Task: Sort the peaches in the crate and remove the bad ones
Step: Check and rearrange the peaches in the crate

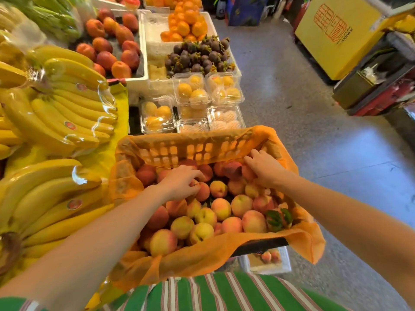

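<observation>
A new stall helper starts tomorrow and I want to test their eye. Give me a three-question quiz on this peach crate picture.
1. True or false: the left hand and the right hand both reach among the peaches in the crate.
2. What lies beside the crate on the person's left? A bananas B grapes C melons
3. Fill in: the crate's liner is ____ in colour.
Key: 1 true; 2 A; 3 orange.

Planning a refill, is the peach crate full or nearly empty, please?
Well filled: stacked peaches hide the bottom of the crate.
</observation>
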Motion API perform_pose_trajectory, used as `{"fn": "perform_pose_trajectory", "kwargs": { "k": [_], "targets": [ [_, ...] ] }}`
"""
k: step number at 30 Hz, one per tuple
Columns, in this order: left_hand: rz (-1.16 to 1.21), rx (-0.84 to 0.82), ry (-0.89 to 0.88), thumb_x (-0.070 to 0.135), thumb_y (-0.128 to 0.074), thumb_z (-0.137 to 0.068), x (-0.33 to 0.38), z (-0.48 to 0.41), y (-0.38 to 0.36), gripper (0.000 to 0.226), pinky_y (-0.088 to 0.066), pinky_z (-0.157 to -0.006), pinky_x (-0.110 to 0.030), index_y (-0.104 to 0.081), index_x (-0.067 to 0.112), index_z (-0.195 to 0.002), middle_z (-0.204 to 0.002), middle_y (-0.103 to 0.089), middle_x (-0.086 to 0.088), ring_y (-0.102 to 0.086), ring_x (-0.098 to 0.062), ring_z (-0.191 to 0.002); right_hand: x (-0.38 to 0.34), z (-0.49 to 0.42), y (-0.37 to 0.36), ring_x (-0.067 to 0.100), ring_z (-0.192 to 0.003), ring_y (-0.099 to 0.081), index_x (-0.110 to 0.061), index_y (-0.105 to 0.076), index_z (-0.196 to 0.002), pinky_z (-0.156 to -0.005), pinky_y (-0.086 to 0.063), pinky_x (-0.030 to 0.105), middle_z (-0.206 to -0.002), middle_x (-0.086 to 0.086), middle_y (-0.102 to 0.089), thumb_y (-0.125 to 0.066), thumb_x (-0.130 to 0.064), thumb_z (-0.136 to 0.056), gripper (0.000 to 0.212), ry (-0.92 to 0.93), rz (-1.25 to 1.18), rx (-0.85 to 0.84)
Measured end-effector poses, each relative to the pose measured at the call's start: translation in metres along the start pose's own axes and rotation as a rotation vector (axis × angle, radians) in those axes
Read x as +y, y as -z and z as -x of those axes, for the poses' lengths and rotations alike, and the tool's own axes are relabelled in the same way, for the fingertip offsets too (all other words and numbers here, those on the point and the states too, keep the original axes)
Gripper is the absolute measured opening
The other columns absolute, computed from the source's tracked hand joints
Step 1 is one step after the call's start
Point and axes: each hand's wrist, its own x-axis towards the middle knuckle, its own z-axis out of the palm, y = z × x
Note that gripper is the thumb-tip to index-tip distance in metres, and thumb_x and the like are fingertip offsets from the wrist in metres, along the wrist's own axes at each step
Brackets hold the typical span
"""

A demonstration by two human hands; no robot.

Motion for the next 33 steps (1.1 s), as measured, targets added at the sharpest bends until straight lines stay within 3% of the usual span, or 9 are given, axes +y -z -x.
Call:
{"fn": "perform_pose_trajectory", "kwargs": {
  "k": [7, 11, 15, 18, 22, 25, 27, 30, 33],
  "targets": [
    [0.491, 0.099, -0.032, 0.031, -0.055, -0.096, 0.029, -0.002, 0.006, 0.03, -0.049, -0.094, -0.036, -0.056, 0.026, -0.125, -0.122, -0.062, 0.005, -0.057, -0.012, -0.112, 0.002, 0.014, 0.0, 0.017, -0.102, -0.056, -0.021, -0.057, -0.125, -0.082, -0.047, 0.024, -0.113, 0.002, -0.056, -0.082, -0.034, -0.073, 0.06, -0.04, -0.869, -0.024],
    [0.675, -0.023, -0.06, 0.028, -0.072, -0.085, 0.035, 0.002, 0.008, 0.06, -0.052, -0.091, -0.03, -0.043, 0.029, -0.137, -0.127, -0.053, 0.002, -0.059, -0.012, -0.106, -0.01, 0.024, 0.008, 0.017, -0.106, -0.064, -0.015, -0.059, -0.125, -0.089, -0.053, 0.027, -0.117, 0.004, -0.064, -0.069, -0.034, -0.085, 0.046, -0.071, -1.436, -0.284],
    [0.746, -0.028, -0.117, 0.031, -0.081, -0.075, 0.038, 0.007, 0.005, 0.078, -0.052, -0.092, -0.032, -0.037, 0.034, -0.14, -0.131, -0.048, 0.001, -0.056, -0.016, -0.113, -0.023, 0.021, 0.01, 0.018, -0.094, -0.068, -0.007, -0.061, -0.123, -0.094, -0.052, 0.035, -0.105, 0.008, -0.071, -0.059, -0.041, -0.09, 0.047, -0.077, -1.692, -0.439],
    [0.761, 0.011, -0.136, 0.039, -0.082, -0.072, 0.038, 0.012, 0.004, 0.074, -0.051, -0.092, -0.026, -0.041, 0.039, -0.134, -0.134, -0.047, 0.008, -0.051, -0.007, -0.119, -0.034, 0.019, 0.016, 0.02, -0.087, -0.067, -0.006, -0.059, -0.123, -0.083, -0.054, 0.03, -0.099, 0.01, -0.069, -0.058, -0.045, -0.089, 0.051, -0.078, -1.718, -0.482],
    [0.773, 0.069, -0.095, 0.035, -0.079, -0.076, 0.034, 0.022, 0.008, 0.059, -0.048, -0.08, -0.012, -0.049, 0.036, -0.126, -0.123, -0.053, 0.013, -0.055, 0.006, -0.104, -0.043, 0.014, 0.02, 0.021, -0.083, -0.065, -0.005, -0.062, -0.117, -0.077, -0.055, 0.028, -0.097, 0.015, -0.066, -0.055, -0.054, -0.09, 0.056, -0.041, -1.645, -0.532],
    [0.829, 0.032, -0.026, 0.036, -0.078, -0.078, 0.02, 0.031, 0.013, 0.051, -0.049, -0.081, -0.016, -0.055, 0.032, -0.123, -0.118, -0.056, 0.015, -0.056, 0.006, -0.101, -0.046, 0.012, 0.025, 0.022, -0.083, -0.067, -0.002, -0.064, -0.109, -0.074, -0.056, 0.027, -0.094, 0.016, -0.068, -0.05, -0.05, -0.095, 0.052, -0.026, -1.648, -0.585],
    [0.854, 0.05, 0.023, 0.043, -0.076, -0.074, 0.007, 0.036, 0.014, 0.055, -0.049, -0.086, -0.021, -0.058, 0.027, -0.123, -0.121, -0.056, 0.009, -0.056, -0.003, -0.108, -0.047, 0.007, 0.024, 0.022, -0.084, -0.066, -0.003, -0.065, -0.109, -0.072, -0.056, 0.028, -0.097, 0.015, -0.069, -0.053, -0.042, -0.096, 0.043, -0.07, -1.599, -0.44],
    [0.894, 0.094, 0.106, 0.046, -0.071, -0.068, -0.007, 0.041, 0.014, 0.056, -0.05, -0.085, -0.025, -0.058, 0.023, -0.118, -0.117, -0.058, 0.001, -0.058, -0.013, -0.105, -0.038, -0.009, 0.008, 0.022, -0.105, -0.06, -0.012, -0.059, -0.121, -0.089, -0.051, 0.037, -0.117, 0.009, -0.063, -0.064, -0.035, -0.091, 0.039, -0.156, -1.078, -0.013],
    [0.871, 0.144, 0.183, 0.054, -0.07, -0.058, -0.012, 0.044, 0.013, 0.057, -0.051, -0.083, -0.03, -0.056, 0.028, -0.107, -0.11, -0.059, 0.0, -0.058, -0.014, -0.098, -0.039, -0.021, -0.008, 0.03, -0.125, -0.045, -0.017, -0.044, -0.139, -0.101, -0.041, 0.038, -0.132, 0.011, -0.048, -0.068, -0.047, -0.084, 0.067, -0.13, -0.686, -0.09]
  ]
}}
